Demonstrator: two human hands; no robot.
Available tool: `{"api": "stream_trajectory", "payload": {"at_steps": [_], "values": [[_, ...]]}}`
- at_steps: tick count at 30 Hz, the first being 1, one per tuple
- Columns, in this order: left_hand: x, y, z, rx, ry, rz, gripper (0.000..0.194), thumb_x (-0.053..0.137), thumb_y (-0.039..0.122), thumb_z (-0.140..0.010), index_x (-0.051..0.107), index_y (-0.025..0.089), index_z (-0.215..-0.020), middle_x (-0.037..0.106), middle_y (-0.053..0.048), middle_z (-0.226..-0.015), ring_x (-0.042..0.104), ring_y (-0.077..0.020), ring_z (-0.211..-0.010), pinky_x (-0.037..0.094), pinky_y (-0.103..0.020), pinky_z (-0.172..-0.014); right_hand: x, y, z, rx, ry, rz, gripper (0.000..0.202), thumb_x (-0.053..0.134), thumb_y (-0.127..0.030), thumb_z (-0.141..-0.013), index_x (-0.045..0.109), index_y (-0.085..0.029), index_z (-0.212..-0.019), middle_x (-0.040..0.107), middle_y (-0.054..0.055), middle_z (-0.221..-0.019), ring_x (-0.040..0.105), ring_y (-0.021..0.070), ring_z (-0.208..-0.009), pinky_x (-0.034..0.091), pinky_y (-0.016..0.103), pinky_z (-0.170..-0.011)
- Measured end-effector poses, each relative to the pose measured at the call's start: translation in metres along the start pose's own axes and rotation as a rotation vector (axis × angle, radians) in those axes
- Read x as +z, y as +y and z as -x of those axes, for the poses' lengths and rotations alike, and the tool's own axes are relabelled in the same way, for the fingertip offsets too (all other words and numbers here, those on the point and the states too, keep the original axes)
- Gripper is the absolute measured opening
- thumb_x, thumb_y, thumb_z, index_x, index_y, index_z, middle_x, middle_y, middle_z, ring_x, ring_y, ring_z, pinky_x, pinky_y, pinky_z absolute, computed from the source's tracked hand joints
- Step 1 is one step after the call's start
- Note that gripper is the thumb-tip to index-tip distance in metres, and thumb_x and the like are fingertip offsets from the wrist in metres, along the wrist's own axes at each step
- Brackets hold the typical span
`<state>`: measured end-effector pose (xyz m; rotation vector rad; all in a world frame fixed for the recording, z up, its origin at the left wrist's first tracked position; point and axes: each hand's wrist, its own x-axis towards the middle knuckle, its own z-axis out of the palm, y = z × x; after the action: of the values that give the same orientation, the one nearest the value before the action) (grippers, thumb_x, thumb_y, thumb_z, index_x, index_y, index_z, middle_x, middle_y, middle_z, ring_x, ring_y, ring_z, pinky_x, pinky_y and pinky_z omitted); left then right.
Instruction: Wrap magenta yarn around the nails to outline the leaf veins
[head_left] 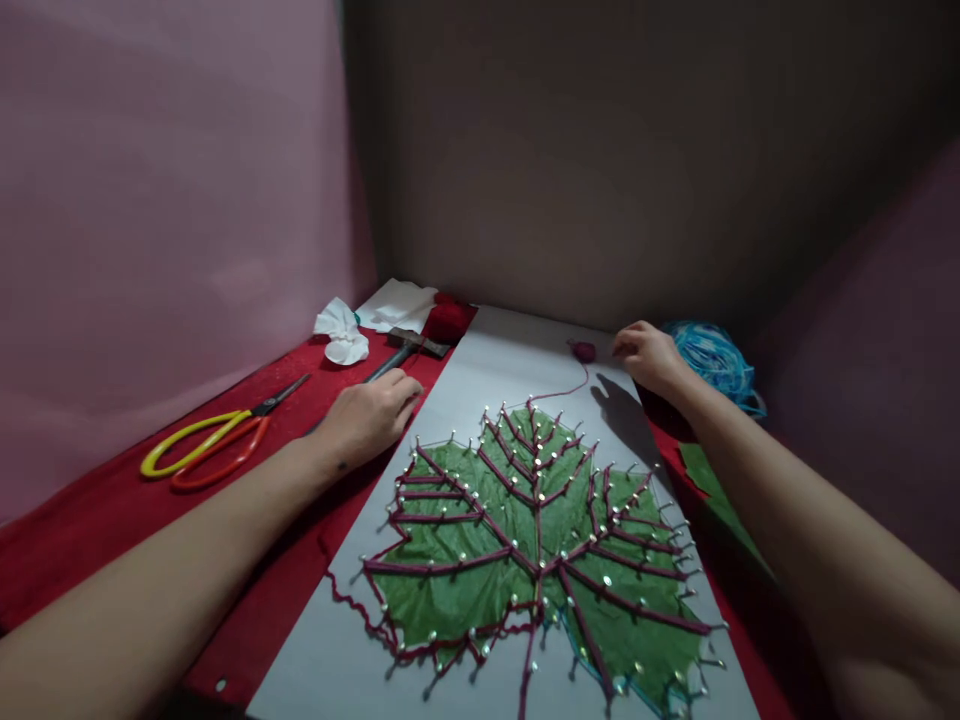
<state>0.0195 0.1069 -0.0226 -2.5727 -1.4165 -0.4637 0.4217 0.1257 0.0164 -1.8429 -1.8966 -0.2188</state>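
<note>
A green leaf (465, 600) lies on a white board (480, 365), edged with several nails. Maroon yarn (480, 555) runs along its veins between nails, and red and blue yarn follow parts of the lower outline. From the leaf's top nail a strand leads to a small maroon yarn ball (583, 351) on the far board. My right hand (649, 352) hovers right of that ball, fingers loosely bent and apart from it. My left hand (379, 405) rests at the board's left edge over the handle of a hammer (405, 348), fingers loosely bent, fingertips partly hidden.
Scissors (225, 440) with yellow and orange handles lie on the red cloth (97, 530) at left. Crumpled white paper (341, 335) and a red yarn bundle (450, 318) sit at the back. Beyond my right hand is blue yarn (709, 360); another green leaf (712, 485) lies beside the board.
</note>
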Motion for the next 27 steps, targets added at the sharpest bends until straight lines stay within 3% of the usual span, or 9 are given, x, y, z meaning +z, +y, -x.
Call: {"api": "stream_trajectory", "payload": {"at_steps": [2,6,8,12,18,27], "values": [[-0.001,0.001,0.0,-0.018,-0.026,-0.045,0.029,0.036,0.034,-0.09,0.06,0.022,-0.098,0.065,-0.005,-0.1,0.063,-0.0226,-0.084,0.044,-0.03,-0.063,-0.024,0.0,0.028,0.084,0.085,-0.218,0.029,0.041,-0.008,-0.061,0.066,-0.017,-0.075,0.062,0.005,-0.088,0.058,0.0128,-0.067,0.045,0.025,-0.06],[0.004,0.002,-0.004,-0.064,-0.115,-0.102,0.033,0.034,0.041,-0.09,0.061,0.025,-0.097,0.068,-0.004,-0.097,0.065,-0.0271,-0.083,0.042,-0.032,-0.059,-0.06,-0.008,0.098,0.367,0.198,-0.622,0.026,0.048,-0.014,-0.059,0.065,-0.017,-0.079,0.061,0.0,-0.061,0.053,0.0118,-0.049,0.042,0.025,-0.048],[0.007,0.003,-0.006,-0.087,-0.138,-0.111,0.035,0.032,0.042,-0.09,0.061,0.025,-0.098,0.069,-0.005,-0.097,0.065,-0.028,-0.084,0.043,-0.032,-0.06,-0.064,-0.012,0.13,0.465,0.231,-0.645,0.02,0.049,-0.016,-0.06,0.064,-0.016,-0.073,0.061,0.001,-0.058,0.055,0.0128,-0.052,0.042,0.024,-0.048],[0.009,0.003,-0.005,-0.1,-0.164,-0.115,0.036,0.03,0.043,-0.091,0.06,0.025,-0.101,0.069,-0.006,-0.098,0.064,-0.027,-0.088,0.044,-0.032,-0.066,-0.048,-0.013,0.171,0.503,0.128,-0.529,0.023,0.05,-0.02,-0.062,0.067,-0.017,-0.077,0.066,0.003,-0.066,0.056,0.0133,-0.055,0.044,0.026,-0.054],[0.006,0.011,-0.005,-0.144,-0.148,-0.076,0.037,0.032,0.043,-0.092,0.061,0.02,-0.098,0.069,-0.009,-0.092,0.065,-0.0258,-0.087,0.044,-0.031,-0.07,-0.022,-0.011,0.18,0.441,0.03,-0.423,0.031,0.047,-0.032,-0.07,0.065,-0.021,-0.092,0.068,0.005,-0.078,0.058,0.0179,-0.059,0.045,0.031,-0.055],[0.009,0.019,-0.005,-0.187,-0.108,-0.032,0.039,0.029,0.039,-0.095,0.061,0.018,-0.097,0.07,-0.01,-0.092,0.065,-0.0228,-0.089,0.044,-0.029,-0.074,-0.022,-0.009,0.178,0.448,-0.032,-0.291,0.044,0.049,-0.048,-0.068,0.065,-0.018,-0.096,0.07,0.011,-0.088,0.063,0.0269,-0.076,0.046,0.039,-0.07]]}}
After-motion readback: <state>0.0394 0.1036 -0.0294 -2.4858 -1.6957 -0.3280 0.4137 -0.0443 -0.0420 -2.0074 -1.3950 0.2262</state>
